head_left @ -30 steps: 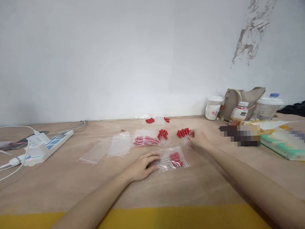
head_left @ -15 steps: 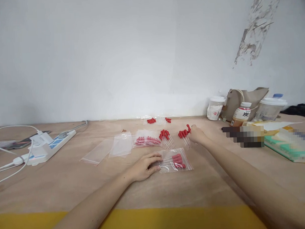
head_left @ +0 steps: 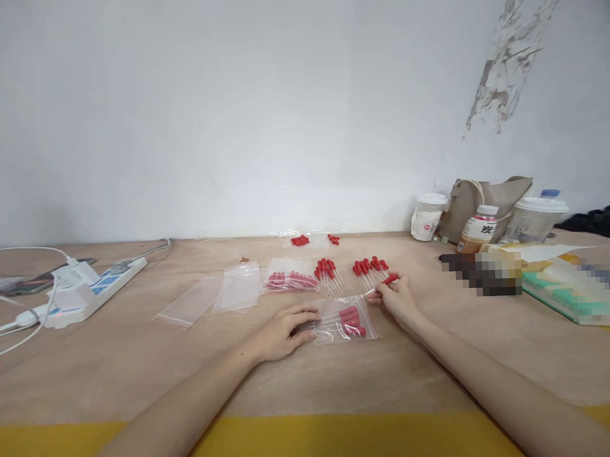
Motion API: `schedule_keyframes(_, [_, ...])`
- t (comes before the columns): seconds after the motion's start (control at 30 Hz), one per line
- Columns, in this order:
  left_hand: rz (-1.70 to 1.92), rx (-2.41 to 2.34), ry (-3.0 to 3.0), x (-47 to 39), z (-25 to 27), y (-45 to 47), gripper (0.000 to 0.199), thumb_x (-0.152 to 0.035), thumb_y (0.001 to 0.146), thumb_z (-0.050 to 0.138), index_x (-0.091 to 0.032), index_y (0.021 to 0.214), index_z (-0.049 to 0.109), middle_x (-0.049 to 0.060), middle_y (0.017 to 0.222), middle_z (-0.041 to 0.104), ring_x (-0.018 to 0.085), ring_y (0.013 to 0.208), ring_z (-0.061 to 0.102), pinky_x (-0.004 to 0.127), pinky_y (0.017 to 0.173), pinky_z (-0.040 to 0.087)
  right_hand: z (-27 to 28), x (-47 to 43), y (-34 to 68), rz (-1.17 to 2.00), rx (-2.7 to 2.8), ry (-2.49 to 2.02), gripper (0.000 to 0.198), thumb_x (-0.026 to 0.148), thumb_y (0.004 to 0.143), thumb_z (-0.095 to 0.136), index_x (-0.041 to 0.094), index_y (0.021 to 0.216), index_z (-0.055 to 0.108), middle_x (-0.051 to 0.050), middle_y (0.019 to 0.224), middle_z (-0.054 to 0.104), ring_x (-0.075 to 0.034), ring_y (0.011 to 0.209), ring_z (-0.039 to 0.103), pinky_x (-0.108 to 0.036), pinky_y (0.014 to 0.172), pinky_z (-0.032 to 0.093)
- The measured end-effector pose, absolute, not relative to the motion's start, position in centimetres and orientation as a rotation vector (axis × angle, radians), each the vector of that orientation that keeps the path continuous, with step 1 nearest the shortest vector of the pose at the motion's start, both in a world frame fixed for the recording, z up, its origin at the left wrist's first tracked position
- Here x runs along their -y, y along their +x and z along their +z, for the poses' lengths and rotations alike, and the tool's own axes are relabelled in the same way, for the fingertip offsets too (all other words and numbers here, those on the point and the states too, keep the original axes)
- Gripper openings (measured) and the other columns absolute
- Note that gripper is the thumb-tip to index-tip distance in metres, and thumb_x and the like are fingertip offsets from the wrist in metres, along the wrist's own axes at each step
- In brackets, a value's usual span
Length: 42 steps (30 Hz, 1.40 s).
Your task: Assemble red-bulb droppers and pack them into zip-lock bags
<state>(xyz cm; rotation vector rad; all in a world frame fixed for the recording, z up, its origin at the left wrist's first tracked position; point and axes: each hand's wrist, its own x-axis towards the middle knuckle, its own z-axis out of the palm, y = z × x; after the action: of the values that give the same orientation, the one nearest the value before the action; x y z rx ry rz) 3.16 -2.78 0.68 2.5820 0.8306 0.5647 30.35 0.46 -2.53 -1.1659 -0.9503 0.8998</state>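
My left hand is at the left end of a clear zip bag, its thumb and fingers closed on the bag. Inside the bag lie several glass droppers with red rubber bulbs, bulbs toward the right end. My right hand pinches one dropper just beyond the bag's right end, its red bulb pointing up and to the right. Close to that hand is a small group of loose droppers, and left of it another bunch.
Filled bags of droppers lie left of the loose bunches, beside flat plastic bags. More red bulbs lie near the wall. A power strip with cables is at left; a cup, bottle and handbag stand at right.
My right hand has drawn back toward me from the loose group with a dropper, bringing it near the bag's right end. My left hand stays on the bag.
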Motion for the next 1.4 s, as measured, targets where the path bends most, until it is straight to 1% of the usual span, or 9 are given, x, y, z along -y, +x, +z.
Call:
schedule_keyframes(0.13, [0.553, -0.856, 2.586, 2.8, 0.6, 3.1, 0.035, -0.033, 0.084, 0.047, -0.026, 0.118, 0.049, 0.003, 0.126, 0.044, 0.019, 0.114, 0.041, 0.034, 0.098, 0.032, -2.1, 0.6, 29.2, 1.032, 0.896, -1.102, 0.031, 0.022, 0.067, 0.055, 0.025, 0.085, 0.029, 0.006, 0.061, 0.050, -0.013, 0.053, 0.059, -0.030, 0.057, 0.055])
schedule_keyframes(0.27, [0.573, -0.879, 2.589, 2.8, 0.5, 3.1, 0.039, -0.032, 0.083, 0.048, -0.026, 0.121, 0.044, 0.003, 0.127, 0.044, 0.018, 0.116, 0.039, 0.034, 0.098, 0.031, -1.8, 1.4, 28.9, 1.175, 0.950, -1.107, 0.014, 0.023, 0.068, 0.057, 0.020, 0.077, 0.047, 0.003, 0.062, 0.055, -0.009, 0.052, 0.057, -0.026, 0.061, 0.053])
schedule_keyframes(0.4, [0.593, -0.886, 2.584, 2.8, 0.4, 3.1, 0.042, -0.033, 0.082, 0.049, -0.025, 0.123, 0.041, 0.003, 0.126, 0.046, 0.019, 0.116, 0.040, 0.036, 0.098, 0.031, -1.6, 1.8, 29.5, 1.212, 1.100, -1.145, 0.021, 0.023, 0.061, 0.066, 0.017, 0.079, 0.056, 0.000, 0.068, 0.060, -0.010, 0.056, 0.057, -0.025, 0.059, 0.051])
schedule_keyframes(0.57, [0.601, -0.869, 2.587, 2.8, 0.4, 3.1, 0.041, -0.032, 0.082, 0.049, -0.025, 0.123, 0.042, 0.003, 0.126, 0.046, 0.019, 0.116, 0.040, 0.036, 0.098, 0.031, -1.5, 1.9, 30.4, 1.334, 1.338, -1.098, 0.034, 0.024, 0.055, 0.072, 0.016, 0.084, 0.055, -0.003, 0.082, 0.064, -0.012, 0.070, 0.060, -0.024, 0.062, 0.050])
schedule_keyframes(0.63, [0.605, -0.856, 2.597, 2.8, 0.5, 3.1, 0.041, -0.031, 0.082, 0.049, -0.025, 0.122, 0.042, 0.003, 0.126, 0.046, 0.019, 0.116, 0.040, 0.036, 0.098, 0.031, -1.6, 1.8, 30.5, 1.315, 1.357, -1.083, 0.038, 0.028, 0.055, 0.072, 0.017, 0.086, 0.054, -0.003, 0.081, 0.064, -0.011, 0.065, 0.060, -0.024, 0.058, 0.049])
schedule_keyframes(0.8, [0.592, -0.843, 2.621, 2.9, 0.5, 3.2, 0.040, -0.030, 0.083, 0.048, -0.025, 0.122, 0.043, 0.003, 0.126, 0.045, 0.018, 0.116, 0.040, 0.036, 0.098, 0.031, -1.8, 1.7, 30.0, 1.153, 1.413, -1.132, 0.033, 0.041, 0.059, 0.067, 0.015, 0.074, 0.052, 0.005, 0.052, 0.055, -0.006, 0.043, 0.048, -0.019, 0.044, 0.038])
schedule_keyframes(0.93, [0.616, -0.843, 2.606, 2.8, 0.4, 3.2, 0.040, -0.032, 0.083, 0.048, -0.025, 0.122, 0.043, 0.003, 0.126, 0.046, 0.019, 0.116, 0.040, 0.036, 0.098, 0.031, -2.1, 1.6, 29.6, 1.034, 1.556, -1.157, 0.031, 0.043, 0.060, 0.065, 0.014, 0.069, 0.054, 0.004, 0.052, 0.054, -0.006, 0.042, 0.044, -0.018, 0.040, 0.032])
schedule_keyframes(1.17, [0.600, -0.842, 2.596, 2.7, 0.4, 3.2, 0.041, -0.032, 0.083, 0.048, -0.026, 0.123, 0.042, 0.003, 0.125, 0.047, 0.020, 0.115, 0.040, 0.037, 0.098, 0.031, -2.5, 0.7, 28.9, 1.102, 1.542, -1.112, 0.034, 0.046, 0.059, 0.064, 0.014, 0.070, 0.060, -0.002, 0.066, 0.063, -0.013, 0.058, 0.057, -0.024, 0.054, 0.043])
schedule_keyframes(1.4, [0.612, -0.865, 2.591, 2.8, 0.4, 3.1, 0.043, -0.032, 0.083, 0.048, -0.025, 0.124, 0.039, 0.004, 0.125, 0.046, 0.020, 0.114, 0.042, 0.036, 0.097, 0.032, -2.6, 0.5, 28.2, 0.994, 1.346, -1.238, 0.031, 0.045, 0.056, 0.066, 0.015, 0.058, 0.057, 0.001, 0.049, 0.058, -0.010, 0.041, 0.048, -0.022, 0.040, 0.036])
